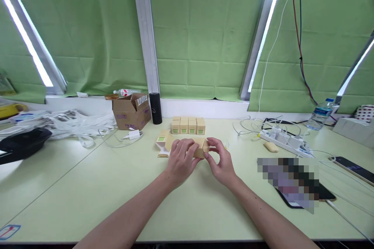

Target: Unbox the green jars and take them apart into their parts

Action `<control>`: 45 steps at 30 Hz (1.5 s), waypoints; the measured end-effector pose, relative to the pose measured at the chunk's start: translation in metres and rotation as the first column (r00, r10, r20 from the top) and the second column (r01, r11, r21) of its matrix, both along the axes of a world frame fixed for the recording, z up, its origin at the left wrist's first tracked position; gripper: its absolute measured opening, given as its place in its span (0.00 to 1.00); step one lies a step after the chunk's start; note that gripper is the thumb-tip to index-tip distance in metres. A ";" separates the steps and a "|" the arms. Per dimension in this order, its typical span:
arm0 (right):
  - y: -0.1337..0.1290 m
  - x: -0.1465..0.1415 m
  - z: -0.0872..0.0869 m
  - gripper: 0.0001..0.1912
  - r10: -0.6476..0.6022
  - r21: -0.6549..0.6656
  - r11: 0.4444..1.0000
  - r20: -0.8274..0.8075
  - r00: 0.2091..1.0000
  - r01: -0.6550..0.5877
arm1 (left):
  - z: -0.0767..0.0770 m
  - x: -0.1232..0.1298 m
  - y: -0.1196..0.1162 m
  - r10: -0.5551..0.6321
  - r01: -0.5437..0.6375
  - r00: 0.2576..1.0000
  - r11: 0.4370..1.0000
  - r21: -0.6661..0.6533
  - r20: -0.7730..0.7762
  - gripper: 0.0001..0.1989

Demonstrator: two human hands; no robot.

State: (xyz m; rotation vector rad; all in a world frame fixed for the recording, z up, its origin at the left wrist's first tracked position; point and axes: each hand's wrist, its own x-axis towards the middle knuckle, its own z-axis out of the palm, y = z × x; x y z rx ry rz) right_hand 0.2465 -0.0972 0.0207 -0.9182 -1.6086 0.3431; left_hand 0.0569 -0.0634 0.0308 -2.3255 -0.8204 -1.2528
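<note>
Clearly, from where I stand, the small kraft box [200,151] sits between both hands, just over the table [187,210]; can't tell if its underside touches. Long axis seems to run left to right, from the left palm to the right fingertips. Left hand [181,158] is closer in, fingers draped over the top, thumb along the near side, gripping; it hides the left end. Right hand [222,162] has only thumb and index finger on the right end, lightly pinched, so that end is the one facing the right fingers. Just left of the left fingers: an opened carton [164,140], white inside. Beyond the fingertips: row of four boxes [188,124], green-marked. Farther off, beyond and left: black flask [155,109], brown cardboard box [128,114]. Well right of the right fingers: beige oval item [271,147], power strip [284,142].
</note>
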 end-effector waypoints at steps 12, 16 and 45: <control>-0.002 0.002 0.003 0.23 -0.079 -0.126 0.987 0.126 0.989 0.095 | -0.005 0.003 0.003 -0.047 0.036 0.998 0.973 -0.227 -0.044 0.21; -0.001 0.006 0.002 0.18 -0.161 -0.197 0.963 0.121 0.980 0.182 | -0.008 0.002 0.005 -0.057 0.040 0.997 0.946 -0.321 -0.043 0.22; 0.026 0.032 0.000 0.19 -0.447 0.126 0.886 -0.024 0.894 0.446 | -0.014 -0.001 0.009 -0.191 0.175 0.981 0.829 -0.531 0.024 0.28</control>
